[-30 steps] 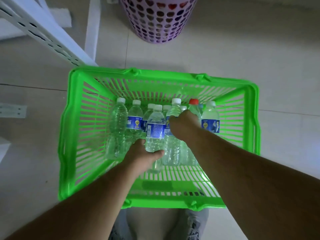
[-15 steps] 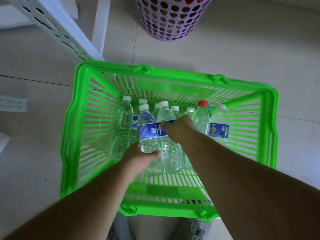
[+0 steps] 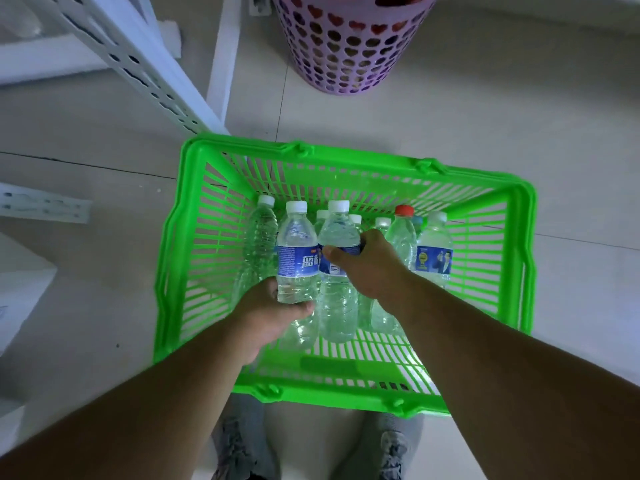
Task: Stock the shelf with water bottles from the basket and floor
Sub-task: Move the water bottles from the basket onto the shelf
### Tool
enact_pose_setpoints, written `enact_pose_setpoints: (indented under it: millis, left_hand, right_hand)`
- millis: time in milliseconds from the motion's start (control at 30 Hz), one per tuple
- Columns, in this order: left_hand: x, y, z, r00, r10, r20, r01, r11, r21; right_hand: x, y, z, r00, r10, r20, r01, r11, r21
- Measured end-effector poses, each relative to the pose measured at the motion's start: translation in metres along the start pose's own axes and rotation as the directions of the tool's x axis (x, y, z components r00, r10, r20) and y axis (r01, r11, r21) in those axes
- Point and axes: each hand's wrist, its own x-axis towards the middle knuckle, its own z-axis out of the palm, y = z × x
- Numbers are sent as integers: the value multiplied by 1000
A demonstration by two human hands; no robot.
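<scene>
Lifted a little higher than half a second back: two clear plastic water bottles with white caps and blue labels, both risen above their neighbours inside the bright green slatted plastic basket (image 3: 173,271). Left hand (image 3: 273,317) wrapped round the lower body of the left blue-labelled bottle (image 3: 297,252), thumb across its near side; right hand (image 3: 367,265) clamped round the label band of the right blue-labelled bottle (image 3: 337,237), thumb on the near face. Both bottles upright, long axes pointing out of the basket mouth, caps toward the basket's far wall, touching side by side near the basket's middle. Remaining bottles, a red-capped one (image 3: 403,230) among them, standing in the basket to either side of the held pair. White perforated metal shelf upright (image 3: 138,67) beyond the basket's far left corner, so probably a carry up and leftward, left hand the nearer. Pink heart-punched bin (image 3: 346,53) past the basket's far side.
</scene>
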Motion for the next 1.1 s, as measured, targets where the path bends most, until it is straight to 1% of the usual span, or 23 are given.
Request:
enact_pose_setpoints:
  millis: [133, 200, 333, 467, 567, 633, 767, 933, 1033, 1100]
  left_hand:
    - [-66, 27, -21, 995, 97, -20, -98, 994, -52]
    - [-113, 49, -34, 985, 167, -43, -170, 983, -66]
    - [-220, 93, -69, 950, 296, -103, -306, 947, -102]
    - [-340, 134, -112, 896, 415, -159, -429, 900, -71]
    - [-433, 157, -144, 841, 504, -197, -517, 856, -22]
    - [-496, 166, -162, 808, 552, -208, -568, 823, -24]
    - [-607, 172, -193, 728, 643, -237, -669, 742, -43]
    - [-706, 167, -220, 625, 727, -286, -761, 649, -13]
    - [-747, 158, -229, 583, 749, -316, -789, 615, 3]
    - [-767, 154, -232, 563, 758, -329, -802, 598, 6]
  right_hand:
    - [-65, -38, -32, 992, -127, -25, 127, 992, 16]
    - [-106, -64, -53, 983, -171, -66, 173, 985, 14]
    - [-209, -129, -102, 958, -256, -129, 260, 965, 15]
    - [-328, -200, -151, 913, -361, -191, 369, 929, 6]
    - [-420, -247, -183, 855, -466, -227, 479, 878, 4]
    - [-479, -272, -198, 814, -515, -267, 543, 839, 34]
    - [-595, -311, -212, 718, -597, -357, 641, 767, 7]
    - [-707, -338, -214, 622, -633, -460, 698, 715, -39]
    - [-758, -348, -213, 559, -667, -493, 740, 669, -67]
    - [-785, -354, -213, 533, -677, -508, 751, 655, -85]
